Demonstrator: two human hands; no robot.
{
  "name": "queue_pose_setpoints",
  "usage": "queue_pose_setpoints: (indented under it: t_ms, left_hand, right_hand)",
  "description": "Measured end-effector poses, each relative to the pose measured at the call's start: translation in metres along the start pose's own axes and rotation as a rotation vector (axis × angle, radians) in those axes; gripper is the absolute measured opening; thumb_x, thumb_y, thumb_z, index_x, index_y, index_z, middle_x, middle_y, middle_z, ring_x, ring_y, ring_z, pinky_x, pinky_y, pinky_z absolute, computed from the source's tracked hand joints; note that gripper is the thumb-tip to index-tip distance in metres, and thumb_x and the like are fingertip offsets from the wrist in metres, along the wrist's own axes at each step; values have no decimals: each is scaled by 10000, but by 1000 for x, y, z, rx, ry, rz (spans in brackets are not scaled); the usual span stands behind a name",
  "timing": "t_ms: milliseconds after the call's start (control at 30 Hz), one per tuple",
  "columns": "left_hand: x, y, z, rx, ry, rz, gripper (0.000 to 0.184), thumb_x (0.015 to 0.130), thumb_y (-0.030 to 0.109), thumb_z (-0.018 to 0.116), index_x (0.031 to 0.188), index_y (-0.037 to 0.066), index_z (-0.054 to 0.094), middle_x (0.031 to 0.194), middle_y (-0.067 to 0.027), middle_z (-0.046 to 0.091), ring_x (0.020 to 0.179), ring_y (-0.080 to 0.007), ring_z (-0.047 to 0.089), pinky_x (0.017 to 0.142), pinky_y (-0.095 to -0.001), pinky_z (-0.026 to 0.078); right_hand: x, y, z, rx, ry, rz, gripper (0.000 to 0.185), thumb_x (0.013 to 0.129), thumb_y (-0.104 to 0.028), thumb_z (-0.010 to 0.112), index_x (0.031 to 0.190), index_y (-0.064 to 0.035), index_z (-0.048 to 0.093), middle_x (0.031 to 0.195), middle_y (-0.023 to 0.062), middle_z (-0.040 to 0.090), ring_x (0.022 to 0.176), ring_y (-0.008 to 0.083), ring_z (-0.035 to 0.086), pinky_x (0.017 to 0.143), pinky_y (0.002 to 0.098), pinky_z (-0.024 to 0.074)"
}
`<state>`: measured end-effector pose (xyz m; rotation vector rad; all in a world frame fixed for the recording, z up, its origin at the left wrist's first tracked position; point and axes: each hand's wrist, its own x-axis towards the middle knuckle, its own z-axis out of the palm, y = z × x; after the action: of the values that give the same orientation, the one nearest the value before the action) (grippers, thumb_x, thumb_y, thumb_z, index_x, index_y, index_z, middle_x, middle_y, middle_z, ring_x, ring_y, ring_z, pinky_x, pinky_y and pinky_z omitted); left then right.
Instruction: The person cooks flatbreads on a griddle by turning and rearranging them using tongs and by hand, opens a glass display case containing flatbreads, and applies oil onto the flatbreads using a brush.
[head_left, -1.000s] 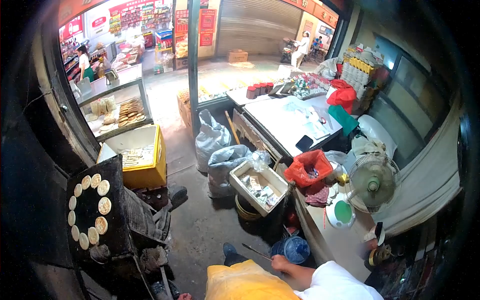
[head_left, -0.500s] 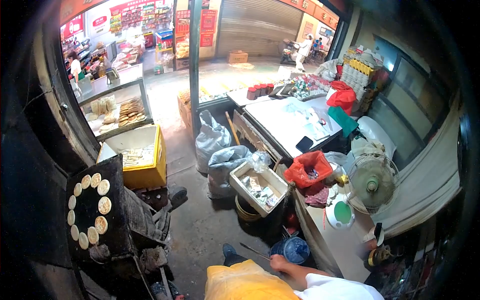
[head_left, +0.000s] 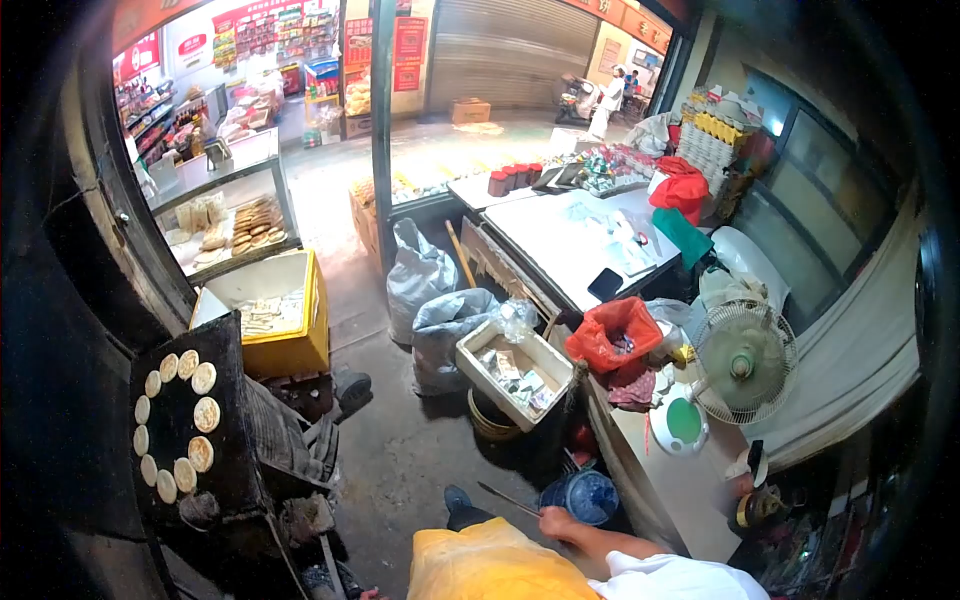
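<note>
Grey floor — right fingers gripping thin tool.

1. Eleven round, pale flatbreads with browned patches.
2. One flat black griddle plate.
3. One long, thin, dark tool.
4. Two pale grey woven sacks.
5. One deep white foam box with yellow sides.
6. One shallow white foam box; the paper notes inside overlap too much to count.
7. One round wire-caged fan.
8. One blue plastic bucket.
9. One flat black rectangular phone.
10. At least four dark red jars.
11. Many golden-brown stacked breads, too overlapped to count.
</note>
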<state>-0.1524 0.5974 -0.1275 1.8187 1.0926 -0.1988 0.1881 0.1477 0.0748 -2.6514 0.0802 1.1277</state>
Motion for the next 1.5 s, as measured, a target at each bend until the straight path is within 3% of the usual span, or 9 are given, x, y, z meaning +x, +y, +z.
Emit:
queue_pose_setpoints:
  t_ms: [467, 833, 967, 1067, 1167, 1500]
  left_hand:
    - [-11, 47, -21, 51, -91, -122, 345, 901, 298, 653, 1129, 39, 652, 1120, -129, 673, 1030, -274, 603, 898, -397, 475]
    - [-17, 44, -15, -31, -142, -163, 398, 891, 282, 672, 1196, 27, 639, 1213, -142, 641, 1123, -286, 574, 973, -398, 445]
    - [-72, 151, -45, 13, -179, -189, 396, 903, 272, 656, 1209, 21, 629, 1223, -147, 639, 1131, -286, 573, 984, -396, 441]
    - [-25, 53, -19, -22, -135, -131, 399, 911, 277, 646, 1214, 19, 625, 1221, -146, 641, 1138, -288, 572, 987, -393, 440]
    - [-64, 131, -40, 64, -173, -136, 405, 917, 288, 636, 1219, 17, 622, 1218, -146, 644, 1144, -286, 573, 988, -389, 442]
    - [-58, 121, -38, 43, -181, -71, 383, 920, 294, 633, 1208, 41, 637, 1206, -137, 655, 1123, -278, 586, 979, -387, 448]
  right_hand:
    - [-14, -7, -8, 8, -55, 36, 384, 879, -154, 478, 1203, -55, 659, 1269, 234, 603, 1190, 378, 577, 1011, 432, 453]
    - [0, 3, 6, 104, 7, -19, 327, 839, -159, 508, 1076, -46, 702, 1124, 249, 658, 1080, 405, 623, 945, 458, 486]
    - [8, 2, 4, -86, -52, -115, 319, 840, -161, 507, 1058, -34, 702, 1118, 256, 656, 1068, 410, 627, 941, 463, 487]
    - [17, 4, 11, -12, 21, -98, 283, 824, -188, 568, 1005, -16, 702, 997, 238, 691, 964, 396, 676, 856, 467, 538]
    - [27, 10, 21, -1, 42, -87, 284, 821, -185, 562, 1005, -25, 708, 994, 233, 694, 952, 387, 683, 843, 469, 543]
    - [24, 7, 19, -12, 40, -58, 292, 836, -175, 545, 1026, -37, 717, 1018, 233, 696, 970, 382, 684, 851, 460, 545]
